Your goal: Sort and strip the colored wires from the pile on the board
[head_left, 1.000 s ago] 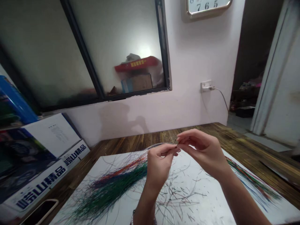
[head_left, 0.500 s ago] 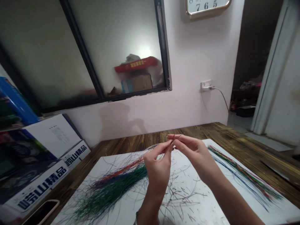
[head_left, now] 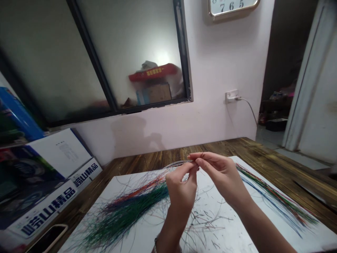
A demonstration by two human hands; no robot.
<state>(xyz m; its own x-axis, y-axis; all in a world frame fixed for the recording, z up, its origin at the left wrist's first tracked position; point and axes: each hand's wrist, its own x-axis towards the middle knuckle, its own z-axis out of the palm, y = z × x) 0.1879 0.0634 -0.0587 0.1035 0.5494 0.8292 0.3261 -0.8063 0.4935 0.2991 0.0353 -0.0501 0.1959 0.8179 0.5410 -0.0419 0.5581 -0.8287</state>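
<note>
My left hand (head_left: 182,184) is pinched closed, its thumb and forefinger meeting the fingertips of my right hand (head_left: 219,172) above the white sheet (head_left: 231,225). My right hand is closed in a pinch too. A short piece of thin dark wire (head_left: 202,154) shows at the fingertips; the rest is hidden by the fingers. Left of my hands lies a loose, tangled heap of thin wires (head_left: 129,211), green, blue and orange-red. A straighter bundle of coloured wires (head_left: 276,196) rests to the right. Short wire scraps (head_left: 205,214) are scattered beneath my hands.
A phone (head_left: 48,239) lies at the left edge of the wooden table (head_left: 147,160), near printed cartons (head_left: 60,154). On the right side of the table is a thin dark object (head_left: 313,193). A plugged-in cable (head_left: 249,105) hangs from the wall socket behind.
My left hand has shifted slightly right, closer against my right hand. The wire strands that stuck up between the fingertips are now mostly covered.
</note>
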